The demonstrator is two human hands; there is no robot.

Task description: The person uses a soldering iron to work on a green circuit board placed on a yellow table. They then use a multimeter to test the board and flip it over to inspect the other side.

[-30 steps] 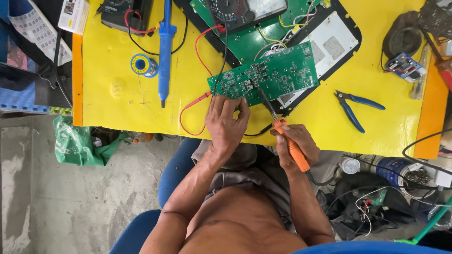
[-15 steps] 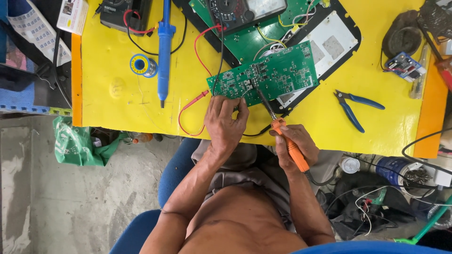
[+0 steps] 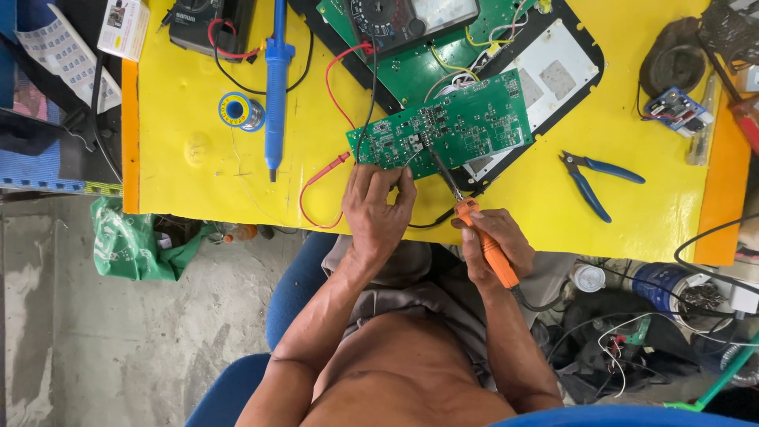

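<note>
A green circuit board [image 3: 455, 126] lies tilted on the yellow table [image 3: 198, 174]. My left hand [image 3: 378, 207] rests at the board's near edge, fingertips pinching something thin against it. My right hand [image 3: 492, 241] grips an orange-handled soldering iron [image 3: 484, 241]; its dark tip reaches up to the board near the middle of its near edge. A red test lead [image 3: 326, 170] curls beside my left hand.
A blue desoldering pump [image 3: 274, 87] and a solder spool [image 3: 237, 111] lie to the left. Blue-handled cutters [image 3: 594, 178] lie to the right. A multimeter [image 3: 411, 16] and a larger green board [image 3: 443, 67] sit behind. A green bag [image 3: 130, 241] hangs below the table edge.
Both hands hold nearly the same places; the iron's tip stays on the board with only slight shifts.
</note>
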